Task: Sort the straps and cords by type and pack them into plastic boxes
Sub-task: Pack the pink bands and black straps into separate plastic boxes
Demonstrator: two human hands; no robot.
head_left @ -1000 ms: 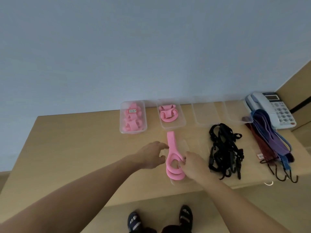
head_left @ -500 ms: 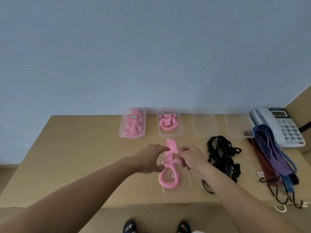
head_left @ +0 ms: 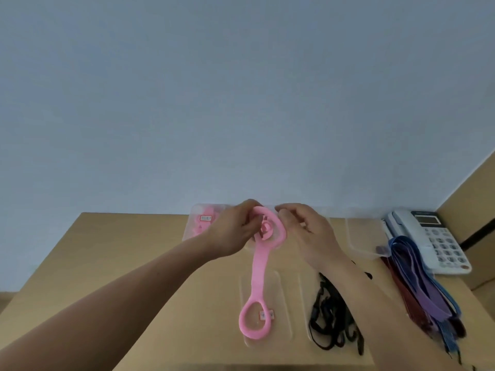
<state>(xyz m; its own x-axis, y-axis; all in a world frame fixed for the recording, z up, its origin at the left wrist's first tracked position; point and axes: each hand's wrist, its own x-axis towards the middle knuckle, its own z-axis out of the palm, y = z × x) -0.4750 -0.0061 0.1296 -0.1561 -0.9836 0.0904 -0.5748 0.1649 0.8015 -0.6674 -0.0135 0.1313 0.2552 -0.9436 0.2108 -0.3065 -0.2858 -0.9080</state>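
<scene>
My left hand (head_left: 235, 231) grips the upper loop of a long pink strap (head_left: 259, 266), lifted above the wooden table (head_left: 128, 253). The curled fingers of my right hand (head_left: 308, 231) pinch the right side of that loop. The strap's lower loop hangs over a clear flat lid (head_left: 284, 298). A clear box with pink straps (head_left: 199, 223) stands at the back left; a second one is mostly hidden behind my hands. An empty clear box (head_left: 359, 239) stands at the back right.
A pile of black cords (head_left: 329, 317) lies right of the lid. Purple, blue and dark red hooked straps (head_left: 417, 287) lie further right, next to a white desk phone (head_left: 434, 236). A plain wall rises behind the table.
Both hands have raised the pink strap from the lid toward the back boxes. Its folded loops have opened out, and it now hangs long.
</scene>
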